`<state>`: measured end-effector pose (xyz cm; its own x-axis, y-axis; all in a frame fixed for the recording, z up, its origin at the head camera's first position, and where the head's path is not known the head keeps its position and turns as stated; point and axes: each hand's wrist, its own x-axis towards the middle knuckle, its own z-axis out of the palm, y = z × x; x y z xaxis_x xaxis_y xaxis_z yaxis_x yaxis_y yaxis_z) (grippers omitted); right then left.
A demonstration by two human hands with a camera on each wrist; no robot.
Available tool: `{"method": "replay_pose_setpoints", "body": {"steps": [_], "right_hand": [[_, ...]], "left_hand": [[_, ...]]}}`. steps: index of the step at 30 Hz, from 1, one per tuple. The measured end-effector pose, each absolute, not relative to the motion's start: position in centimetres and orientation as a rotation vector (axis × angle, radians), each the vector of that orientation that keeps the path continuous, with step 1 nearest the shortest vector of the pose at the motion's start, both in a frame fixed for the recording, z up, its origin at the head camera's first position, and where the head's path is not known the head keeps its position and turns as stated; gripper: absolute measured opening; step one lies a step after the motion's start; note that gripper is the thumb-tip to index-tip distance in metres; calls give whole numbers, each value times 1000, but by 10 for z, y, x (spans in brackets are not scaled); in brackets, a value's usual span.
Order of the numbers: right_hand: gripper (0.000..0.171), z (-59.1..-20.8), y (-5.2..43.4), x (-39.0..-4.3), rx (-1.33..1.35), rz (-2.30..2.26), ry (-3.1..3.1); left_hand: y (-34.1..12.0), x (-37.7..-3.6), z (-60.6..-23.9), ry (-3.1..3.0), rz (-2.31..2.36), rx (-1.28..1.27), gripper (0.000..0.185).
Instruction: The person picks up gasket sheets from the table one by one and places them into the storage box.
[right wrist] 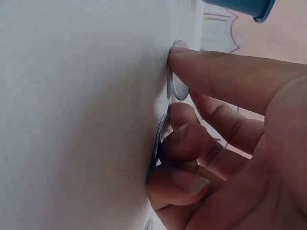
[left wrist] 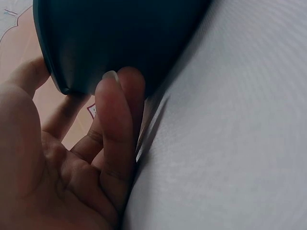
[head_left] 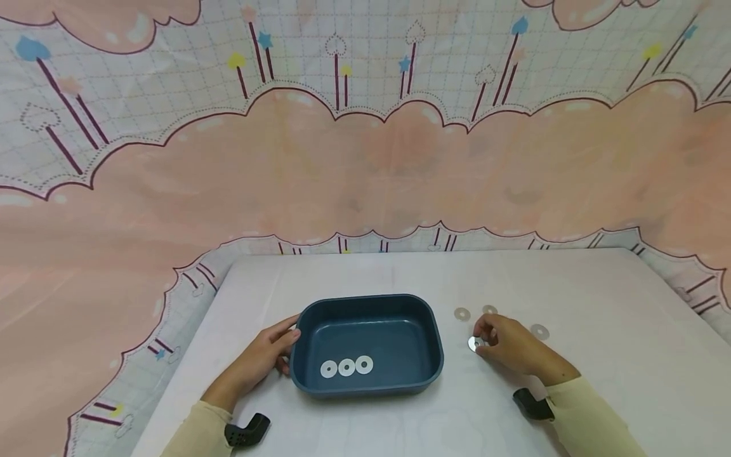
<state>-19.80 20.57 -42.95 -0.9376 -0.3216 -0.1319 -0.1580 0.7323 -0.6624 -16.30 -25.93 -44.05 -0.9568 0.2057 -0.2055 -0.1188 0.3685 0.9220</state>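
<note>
My left hand (head_left: 265,355) holds the left end of a dark blue rectangular tray (head_left: 365,390), its fingers at the rim and outer wall. Inside the tray, near the front, three flat metal washers (head_left: 346,367) lie in a row. To the right of the tray, my right hand (head_left: 508,343) pinches another washer (head_left: 473,343) by thumb and fingertips, close over the table. The right wrist view shows this held washer (right wrist: 180,87) tilted at the fingertips. A second washer (right wrist: 162,132) lies beside the curled fingers there.
Around the right hand, loose washers lie on the white table (head_left: 400,431): one washer (head_left: 462,314) behind the fingers, another washer (head_left: 490,309) farther back, and a third washer (head_left: 539,331) right of the hand. A patterned cloth (head_left: 365,171) hangs behind the table.
</note>
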Motion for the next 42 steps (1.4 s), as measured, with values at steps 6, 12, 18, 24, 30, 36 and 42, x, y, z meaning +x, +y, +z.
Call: {"method": "replay_pose_setpoints", "body": {"steps": [6,12,18,24,30,36,42], "right_hand": [[24,-431,204,-197,-426,-1015,2680],[26,-431,201,-199,-455,-984,2707],[25,-428,203,-199,-526,-967,2710],[25,-426,203,-199,-577,-997,2698],[25,-425,205,-199,-591,-1005,2691],[24,-425,206,-198,-611,-1000,2689],[23,-422,210,-195,-674,-1025,2683]], "left_hand": [[-261,-161,-437,2356,1604,71,61],[-262,-162,-438,2364,1607,39,60],[-261,-164,-440,2372,1609,22,59],[-260,-164,-441,2362,1613,34,60],[-260,-164,-441,2363,1611,46,60],[-259,-164,-442,2362,1608,54,60],[-258,-166,-441,2358,1604,44,60]]}}
